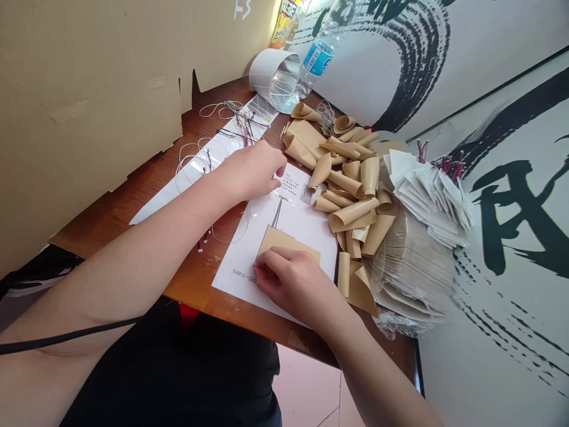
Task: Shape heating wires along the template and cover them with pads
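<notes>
Head view: roughly "DRS-20" on white paper (235,286)

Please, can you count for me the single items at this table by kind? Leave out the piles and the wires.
Plastic water bottle: 1
White round container: 1
Yellow snack packet: 1
Printed white sheet: 1
Long white sheet: 1
Flat tan sheet: 1
Total: 6
</notes>
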The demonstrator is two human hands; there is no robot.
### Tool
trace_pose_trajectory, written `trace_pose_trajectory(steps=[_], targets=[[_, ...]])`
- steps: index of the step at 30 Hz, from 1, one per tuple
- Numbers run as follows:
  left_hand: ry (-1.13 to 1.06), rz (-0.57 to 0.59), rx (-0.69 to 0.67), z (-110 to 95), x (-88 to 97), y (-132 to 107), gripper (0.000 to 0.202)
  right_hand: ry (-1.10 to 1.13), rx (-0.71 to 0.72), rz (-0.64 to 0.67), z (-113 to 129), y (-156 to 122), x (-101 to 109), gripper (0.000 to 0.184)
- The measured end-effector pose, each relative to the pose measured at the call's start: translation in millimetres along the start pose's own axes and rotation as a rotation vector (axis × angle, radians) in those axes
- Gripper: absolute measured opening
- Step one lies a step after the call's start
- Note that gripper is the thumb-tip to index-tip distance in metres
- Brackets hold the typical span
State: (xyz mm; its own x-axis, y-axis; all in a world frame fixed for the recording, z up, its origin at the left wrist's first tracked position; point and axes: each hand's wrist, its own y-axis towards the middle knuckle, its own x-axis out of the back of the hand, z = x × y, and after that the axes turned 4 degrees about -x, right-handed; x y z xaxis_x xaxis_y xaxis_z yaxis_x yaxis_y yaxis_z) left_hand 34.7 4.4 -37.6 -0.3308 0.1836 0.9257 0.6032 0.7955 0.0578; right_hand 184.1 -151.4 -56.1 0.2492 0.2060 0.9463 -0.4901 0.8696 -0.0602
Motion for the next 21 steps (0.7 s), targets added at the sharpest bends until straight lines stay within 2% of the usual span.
trace_pose_trajectory(steps=[9, 21], targets=[[0.003, 0.002, -0.011, 0.1, -0.7, 0.4, 0.026, -0.163, -0.030, -0.014, 6.7, -1.1, -3.1, 0.020], [-0.013, -0.005, 0.002, -1.6, -0.9, 0.2, 0.026, -0.276, 0.024, -0.084, 6.1, -0.3, -4.1, 0.023]])
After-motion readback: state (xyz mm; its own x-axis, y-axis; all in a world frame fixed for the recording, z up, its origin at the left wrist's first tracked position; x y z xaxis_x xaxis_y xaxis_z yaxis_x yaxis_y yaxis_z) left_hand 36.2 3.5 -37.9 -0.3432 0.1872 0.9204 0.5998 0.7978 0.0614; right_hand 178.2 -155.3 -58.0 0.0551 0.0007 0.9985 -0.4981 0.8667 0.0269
